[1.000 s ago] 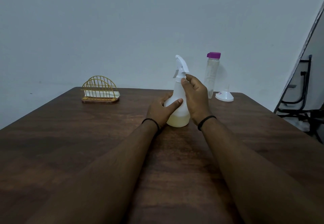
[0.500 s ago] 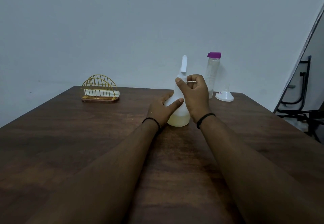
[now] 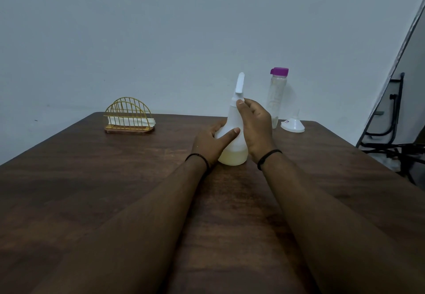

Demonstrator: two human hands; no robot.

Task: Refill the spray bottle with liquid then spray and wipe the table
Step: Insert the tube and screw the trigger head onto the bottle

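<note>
A white spray bottle (image 3: 233, 151) stands upright in the middle of the dark wooden table (image 3: 115, 190), with a little yellowish liquid in its base. My left hand (image 3: 210, 143) grips the bottle's body from the left, thumb across the front. My right hand (image 3: 256, 124) pinches the collar under the white spray head (image 3: 239, 85), thumb in front. Behind to the right stands a clear bottle with a purple cap (image 3: 277, 95), almost empty. A white funnel (image 3: 293, 125) sits upside down beside it.
A gold wire napkin holder (image 3: 128, 116) with white napkins sits at the back left of the table. A black metal chair frame (image 3: 391, 137) stands off the table's right side. A plain wall runs behind the table.
The spray head has turned from side-on to end-on as my right hand twisted at the collar. My right fingers have shifted their hold. My left hand and the bottle have stayed put.
</note>
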